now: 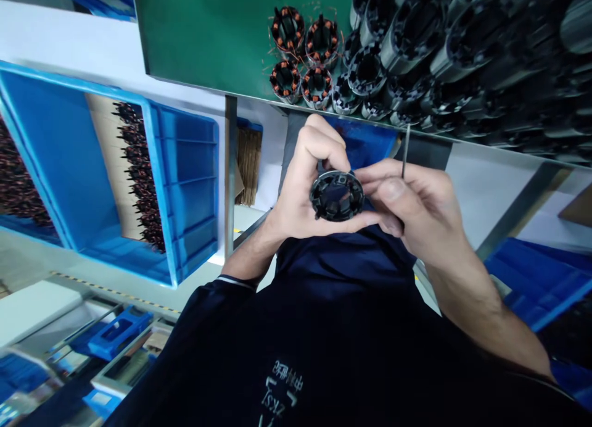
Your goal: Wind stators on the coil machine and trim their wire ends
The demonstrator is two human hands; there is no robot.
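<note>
In front of my chest, my left hand (303, 180) is wrapped round a black, ring-shaped motor stator (337, 197), its open end facing up towards me. No copper winding shows on this one. Between the closed fingers of my right hand (416, 208) a thin metal rod (406, 152) sticks up; its lower end is hidden. The right fingertips touch or nearly touch the stator's right side. Just beyond my hands, wound stators (317, 86) with orange copper coils stand on the green bench top (208, 38).
Many bare stators (462, 38) crowd the bench's right side. A blue crate (194, 186) at left holds rows of dark, copper-coloured parts (141, 174). Stacked cardboard (248, 165) sits below the bench edge. Another blue bin (541, 273) stands at right.
</note>
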